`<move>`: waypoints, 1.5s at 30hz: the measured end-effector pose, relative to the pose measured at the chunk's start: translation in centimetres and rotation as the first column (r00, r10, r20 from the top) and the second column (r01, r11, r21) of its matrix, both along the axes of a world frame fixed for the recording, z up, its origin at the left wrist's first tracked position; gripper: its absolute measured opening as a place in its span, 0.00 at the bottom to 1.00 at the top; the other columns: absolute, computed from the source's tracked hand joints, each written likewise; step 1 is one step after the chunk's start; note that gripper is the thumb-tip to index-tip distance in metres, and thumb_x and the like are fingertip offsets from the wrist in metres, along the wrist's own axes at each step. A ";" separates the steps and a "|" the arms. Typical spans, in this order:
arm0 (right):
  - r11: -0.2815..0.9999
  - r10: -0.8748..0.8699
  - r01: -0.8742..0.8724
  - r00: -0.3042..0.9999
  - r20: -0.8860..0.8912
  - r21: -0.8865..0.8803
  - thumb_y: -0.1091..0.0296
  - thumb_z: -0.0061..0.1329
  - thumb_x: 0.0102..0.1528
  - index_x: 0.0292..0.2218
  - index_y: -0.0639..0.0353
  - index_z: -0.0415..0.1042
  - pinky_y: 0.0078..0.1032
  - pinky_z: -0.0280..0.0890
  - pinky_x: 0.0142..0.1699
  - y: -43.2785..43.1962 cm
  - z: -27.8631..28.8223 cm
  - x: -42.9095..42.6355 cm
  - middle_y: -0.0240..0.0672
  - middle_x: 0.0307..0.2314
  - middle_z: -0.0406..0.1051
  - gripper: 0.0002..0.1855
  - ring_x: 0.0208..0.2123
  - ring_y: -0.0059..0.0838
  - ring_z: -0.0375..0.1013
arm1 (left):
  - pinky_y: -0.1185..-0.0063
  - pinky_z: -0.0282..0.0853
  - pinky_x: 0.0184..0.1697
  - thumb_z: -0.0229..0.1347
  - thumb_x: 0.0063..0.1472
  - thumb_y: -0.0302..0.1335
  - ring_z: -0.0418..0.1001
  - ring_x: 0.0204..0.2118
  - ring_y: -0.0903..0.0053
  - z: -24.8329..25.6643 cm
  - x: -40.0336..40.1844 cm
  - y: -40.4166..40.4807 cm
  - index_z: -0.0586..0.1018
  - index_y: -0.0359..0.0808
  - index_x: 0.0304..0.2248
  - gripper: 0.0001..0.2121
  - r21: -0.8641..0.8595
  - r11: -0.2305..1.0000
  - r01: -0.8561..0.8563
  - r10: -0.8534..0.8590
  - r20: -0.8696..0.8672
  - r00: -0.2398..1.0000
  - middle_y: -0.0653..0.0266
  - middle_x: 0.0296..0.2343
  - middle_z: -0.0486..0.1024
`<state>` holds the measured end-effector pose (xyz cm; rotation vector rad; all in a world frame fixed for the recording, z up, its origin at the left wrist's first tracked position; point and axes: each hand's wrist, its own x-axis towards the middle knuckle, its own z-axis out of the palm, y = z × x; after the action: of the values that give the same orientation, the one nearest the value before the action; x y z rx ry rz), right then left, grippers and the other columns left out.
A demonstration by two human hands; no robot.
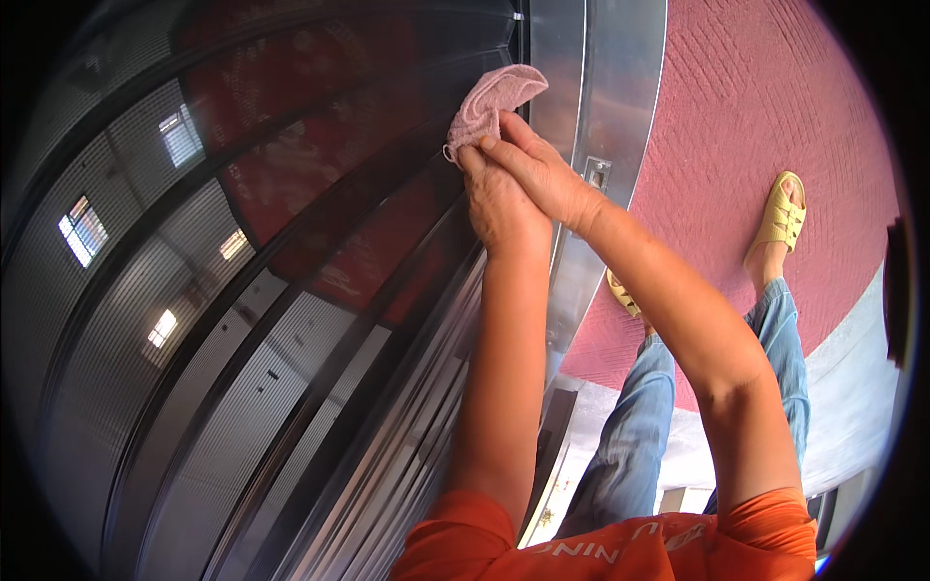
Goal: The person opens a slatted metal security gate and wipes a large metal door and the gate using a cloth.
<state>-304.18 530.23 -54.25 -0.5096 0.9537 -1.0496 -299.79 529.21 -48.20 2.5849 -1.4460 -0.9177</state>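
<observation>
A pink terry cloth point(488, 105) lies bunched against a dark, glossy, ribbed panel beside a metal frame. My left hand point(505, 200) is closed on its lower end, where a small pale loop sticks out. Across the top of that hand reaches my right hand point(548, 174), its thumb and fingers pinching the cloth's lower right edge. The two hands touch, and the cloth's upper part folds over above them. Some of my left fingers are hidden from view.
The dark panel point(312, 152) fills the left side and shows reflections. A shiny metal frame point(617, 87) with a latch plate point(598, 173) runs beside it. Below lies a red textured mat point(712, 305), where my feet stand in yellow slippers point(783, 214). Grey floor borders the mat.
</observation>
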 end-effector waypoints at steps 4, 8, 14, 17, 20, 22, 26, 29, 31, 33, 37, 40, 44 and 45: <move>0.997 -0.059 0.057 0.997 0.047 0.057 0.51 0.42 0.58 0.54 0.65 0.59 0.29 0.58 0.57 0.3 -3.8 0.6 0.49 0.46 0.68 0.30 0.50 0.38 0.66 | 0.65 0.72 0.45 0.47 0.64 0.40 0.75 0.43 0.52 -2.9 0.0 -0.7 0.63 0.35 0.49 0.21 0.151 0.987 0.054 -0.059 0.030 0.998 0.46 0.42 0.74; 0.982 -0.056 0.027 0.987 0.150 0.189 0.51 0.42 0.59 0.56 0.61 0.57 0.28 0.56 0.58 -0.1 -5.2 0.5 0.43 0.49 0.66 0.30 0.52 0.34 0.64 | 0.65 0.72 0.45 0.46 0.64 0.41 0.75 0.43 0.52 -5.2 0.2 -1.8 0.62 0.35 0.49 0.21 0.345 0.934 0.089 -0.118 0.066 0.991 0.46 0.41 0.75; 0.965 0.011 -0.051 0.988 0.155 0.256 0.55 0.43 0.62 0.53 0.56 0.60 0.23 0.59 0.55 -1.1 -7.6 -0.1 0.33 0.46 0.67 0.23 0.48 0.24 0.65 | 0.64 0.73 0.44 0.48 0.62 0.41 0.76 0.43 0.50 -8.0 1.4 -1.0 0.58 0.34 0.51 0.25 0.262 0.935 0.239 -0.287 0.162 0.944 0.42 0.40 0.76; 0.948 -0.070 -0.021 0.960 0.272 0.318 0.57 0.43 0.62 0.54 0.58 0.59 0.23 0.59 0.55 -0.5 -8.7 0.3 0.34 0.46 0.67 0.23 0.48 0.26 0.65 | 0.64 0.73 0.45 0.48 0.63 0.41 0.75 0.43 0.50 -6.9 0.4 -1.4 0.59 0.34 0.51 0.24 0.349 0.926 0.145 -0.180 0.071 0.981 0.40 0.40 0.75; 0.952 0.006 -0.061 0.984 0.180 0.300 0.55 0.44 0.59 0.52 0.57 0.60 0.29 0.60 0.55 0.2 -5.0 1.1 0.45 0.44 0.69 0.24 0.47 0.34 0.67 | 0.63 0.71 0.47 0.43 0.65 0.41 0.74 0.45 0.49 -4.2 1.2 -0.4 0.58 0.37 0.52 0.22 0.317 0.942 0.112 -0.137 0.059 0.989 0.40 0.42 0.74; 0.967 -0.016 -0.029 0.985 0.174 0.252 0.55 0.43 0.60 0.53 0.58 0.60 0.30 0.60 0.56 0.9 -1.8 0.6 0.45 0.44 0.69 0.25 0.48 0.34 0.67 | 0.63 0.69 0.49 0.41 0.66 0.41 0.72 0.47 0.49 -1.7 1.0 1.0 0.59 0.39 0.52 0.20 0.282 0.955 0.092 -0.111 0.052 0.992 0.42 0.44 0.72; 0.995 0.085 -0.095 0.973 0.215 0.037 0.59 0.42 0.62 0.57 0.63 0.56 0.25 0.56 0.58 2.8 7.9 -0.1 0.37 0.48 0.66 0.27 0.51 0.30 0.63 | 0.68 0.69 0.50 0.48 0.64 0.36 0.70 0.49 0.57 7.4 1.8 4.3 0.63 0.38 0.53 0.21 0.163 0.978 0.130 -0.141 0.060 0.988 0.51 0.49 0.65; 0.964 -0.054 -0.038 0.941 -0.334 -0.262 0.59 0.47 0.55 0.55 0.63 0.62 0.37 0.59 0.54 5.2 18.7 0.0 0.48 0.48 0.65 0.29 0.50 0.49 0.64 | 0.70 0.67 0.51 0.48 0.65 0.35 0.68 0.51 0.62 15.9 2.6 6.8 0.63 0.39 0.54 0.20 0.015 0.999 0.039 -0.038 -0.036 0.999 0.54 0.51 0.63; 0.909 -0.050 -0.079 0.954 -0.296 -0.410 0.64 0.51 0.50 0.51 0.59 0.65 0.40 0.57 0.53 6.0 26.7 0.0 0.45 0.46 0.65 0.27 0.50 0.48 0.62 | 0.70 0.67 0.52 0.48 0.65 0.35 0.68 0.51 0.62 21.6 2.9 7.8 0.63 0.38 0.54 0.20 -0.053 0.998 -0.031 0.028 -0.054 0.998 0.54 0.51 0.63; 0.872 0.043 -0.066 0.997 -0.059 -0.486 0.65 0.53 0.49 0.40 0.58 0.70 0.40 0.56 0.52 6.9 32.3 1.0 0.42 0.44 0.66 0.16 0.52 0.47 0.61 | 0.71 0.66 0.52 0.47 0.65 0.35 0.68 0.52 0.63 25.8 2.8 8.4 0.63 0.38 0.54 0.20 -0.110 0.990 -0.085 0.077 -0.072 0.994 0.55 0.51 0.63; 0.800 0.104 -0.110 0.994 -0.043 -0.589 0.59 0.53 0.49 0.39 0.56 0.71 0.41 0.53 0.53 6.6 37.3 3.0 0.40 0.48 0.63 0.17 0.58 0.47 0.52 | 0.71 0.64 0.53 0.46 0.66 0.35 0.67 0.52 0.64 30.1 2.4 9.2 0.63 0.38 0.54 0.19 -0.207 0.965 -0.161 0.147 -0.078 0.986 0.55 0.51 0.63; 0.715 0.216 -0.174 0.976 -0.023 -0.677 0.50 0.50 0.52 0.46 0.55 0.70 0.44 0.53 0.57 5.8 36.3 2.9 0.40 0.49 0.63 0.24 0.58 0.48 0.53 | 0.71 0.63 0.54 0.46 0.66 0.34 0.66 0.53 0.65 30.8 2.5 9.4 0.62 0.37 0.53 0.19 -0.251 0.949 -0.190 0.179 -0.067 0.982 0.55 0.51 0.63; 0.754 0.200 -0.121 0.979 0.050 -0.645 0.58 0.52 0.51 0.43 0.50 0.73 0.38 0.53 0.55 4.7 34.3 2.8 0.32 0.46 0.69 0.17 0.57 0.40 0.58 | 0.72 0.61 0.55 0.45 0.67 0.34 0.65 0.53 0.66 28.9 3.1 10.1 0.62 0.36 0.53 0.19 -0.290 0.927 -0.237 0.224 -0.077 0.972 0.56 0.51 0.64; 0.756 0.205 -0.124 0.977 0.054 -0.643 0.58 0.52 0.51 0.43 0.50 0.73 0.38 0.53 0.55 4.3 33.4 2.6 0.32 0.46 0.69 0.17 0.57 0.40 0.58 | 0.72 0.61 0.55 0.45 0.67 0.34 0.65 0.53 0.67 28.2 3.4 10.1 0.62 0.36 0.53 0.18 -0.294 0.926 -0.238 0.226 -0.075 0.971 0.56 0.51 0.64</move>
<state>-301.53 534.53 -20.88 -1.0633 0.4040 -1.2202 -296.39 539.35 -19.99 2.4256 -1.1335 -0.6554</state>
